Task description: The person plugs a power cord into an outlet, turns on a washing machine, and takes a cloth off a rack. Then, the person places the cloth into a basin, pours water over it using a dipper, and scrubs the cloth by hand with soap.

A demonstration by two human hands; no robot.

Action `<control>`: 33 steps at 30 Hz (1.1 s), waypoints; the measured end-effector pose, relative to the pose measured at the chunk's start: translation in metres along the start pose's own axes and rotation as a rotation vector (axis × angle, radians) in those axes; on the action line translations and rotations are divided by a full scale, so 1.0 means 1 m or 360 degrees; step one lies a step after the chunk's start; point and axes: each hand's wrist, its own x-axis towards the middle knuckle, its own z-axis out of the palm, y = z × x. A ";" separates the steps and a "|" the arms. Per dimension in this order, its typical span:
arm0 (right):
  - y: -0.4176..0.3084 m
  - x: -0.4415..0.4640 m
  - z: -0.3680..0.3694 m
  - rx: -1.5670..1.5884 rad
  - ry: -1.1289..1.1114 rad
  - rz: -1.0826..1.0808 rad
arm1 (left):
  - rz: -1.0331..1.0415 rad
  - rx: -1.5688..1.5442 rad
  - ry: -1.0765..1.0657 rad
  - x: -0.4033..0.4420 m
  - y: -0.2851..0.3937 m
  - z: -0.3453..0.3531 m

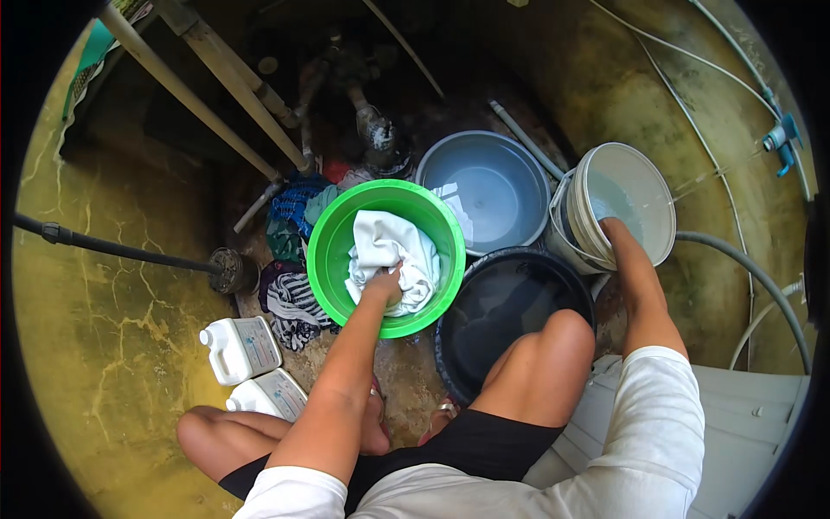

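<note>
My left hand (386,285) is inside a bright green basin (318,246), its fingers closed on a bunched white cloth (385,233). The cloth looks like a garment, but its kind is unclear. My right arm reaches over the near rim of a white bucket (590,203) with water in it. The right hand (616,233) is at the bucket's mouth, against the inner left side; its fingers are hidden. A thin stream of water runs into the bucket from a blue tap (782,143) on the right wall.
A grey-blue basin (497,186) of water, with white cloth at its edge, stands behind a black tub (510,298) near my knee. Dark and striped clothes (298,298) lie left of the green basin. Two white jugs (245,346) stand closer. Pipes and a pump (376,134) are behind.
</note>
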 end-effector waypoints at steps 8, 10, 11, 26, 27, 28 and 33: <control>0.032 -0.024 -0.017 0.1051 -0.0307 -0.0187 | 0.0280 -0.0301 0.0133 -0.039 -0.013 -0.042; 0.036 -0.051 -0.031 0.1391 -0.0358 -0.0109 | 0.0233 -0.0316 0.0233 -0.057 -0.010 -0.055; 0.042 -0.073 -0.035 0.1594 -0.0333 -0.0073 | 0.0177 -0.0316 0.0287 -0.067 -0.007 -0.060; -0.052 -0.339 -0.087 0.1967 0.0795 -0.0676 | 0.0087 -0.0677 0.0794 -0.062 0.005 -0.092; -0.070 -0.352 -0.087 0.1968 0.0787 -0.0736 | 0.0050 -0.0699 0.0768 -0.061 0.006 -0.092; -0.087 -0.354 -0.086 0.1934 0.0799 -0.0752 | 0.0010 -0.0722 0.0737 -0.062 0.005 -0.089; -0.173 -0.347 -0.058 0.1213 0.1331 -0.1007 | 0.0085 -0.1000 0.0509 -0.048 -0.016 -0.062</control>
